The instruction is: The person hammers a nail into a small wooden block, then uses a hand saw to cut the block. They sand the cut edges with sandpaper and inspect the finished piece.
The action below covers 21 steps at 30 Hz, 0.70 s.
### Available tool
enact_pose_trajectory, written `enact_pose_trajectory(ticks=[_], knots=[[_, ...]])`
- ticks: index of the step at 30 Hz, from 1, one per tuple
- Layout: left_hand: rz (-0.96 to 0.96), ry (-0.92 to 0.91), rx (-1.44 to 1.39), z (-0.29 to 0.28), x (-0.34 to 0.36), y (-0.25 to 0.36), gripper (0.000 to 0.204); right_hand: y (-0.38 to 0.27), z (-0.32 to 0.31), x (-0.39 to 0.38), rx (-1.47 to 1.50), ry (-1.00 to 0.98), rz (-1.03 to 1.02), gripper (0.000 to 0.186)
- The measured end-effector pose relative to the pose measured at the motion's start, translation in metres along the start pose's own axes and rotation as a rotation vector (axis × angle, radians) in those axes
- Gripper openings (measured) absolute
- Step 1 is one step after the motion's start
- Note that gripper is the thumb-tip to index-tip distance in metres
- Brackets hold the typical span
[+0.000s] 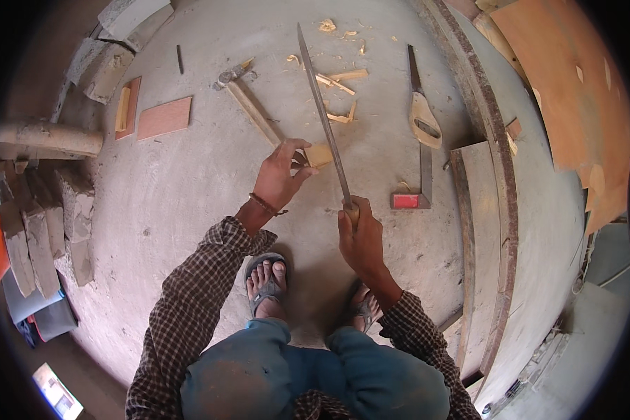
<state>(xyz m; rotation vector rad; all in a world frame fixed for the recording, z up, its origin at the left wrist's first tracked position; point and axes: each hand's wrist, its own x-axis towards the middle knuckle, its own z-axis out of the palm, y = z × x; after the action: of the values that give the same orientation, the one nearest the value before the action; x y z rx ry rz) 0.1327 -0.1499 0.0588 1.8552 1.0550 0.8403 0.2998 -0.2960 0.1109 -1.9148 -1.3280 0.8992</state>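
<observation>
My right hand is closed round the wooden handle of a long, tapering metal file, its tip pointing away from me. Between the thumb and fingers of my left hand is a small, pale wooden block. The block sits just left of the file's blade; whether the two touch I cannot tell. Beyond my left hand lies a hammer with a wooden handle. Thin offcuts and curled shavings are scattered on the floor past the file.
On the right lie a handsaw and a try square with a red stock. Beside them run a board and a long curved metal edge. Reddish flat pieces lie left; blocks and stacked bricks stand farther out.
</observation>
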Motion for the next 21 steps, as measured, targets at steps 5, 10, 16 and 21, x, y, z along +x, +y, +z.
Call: enact_pose_trajectory(ticks=[5,10,16,21], knots=[[-0.047,0.052,0.021,0.006,-0.007,0.006,0.048,0.01,0.0,0.007,-0.002,-0.066,0.028,0.028],[-0.069,0.092,0.054,0.006,-0.012,0.002,0.049,-0.004,-0.007,0.007,0.014,0.016,-0.069,0.034],[-0.082,0.092,0.023,0.01,-0.011,0.004,0.048,-0.019,-0.019,0.002,-0.034,0.087,-0.075,0.038],[-0.089,0.092,0.003,0.009,-0.01,0.006,0.048,0.004,0.0,0.011,-0.116,-0.096,0.052,0.037]])
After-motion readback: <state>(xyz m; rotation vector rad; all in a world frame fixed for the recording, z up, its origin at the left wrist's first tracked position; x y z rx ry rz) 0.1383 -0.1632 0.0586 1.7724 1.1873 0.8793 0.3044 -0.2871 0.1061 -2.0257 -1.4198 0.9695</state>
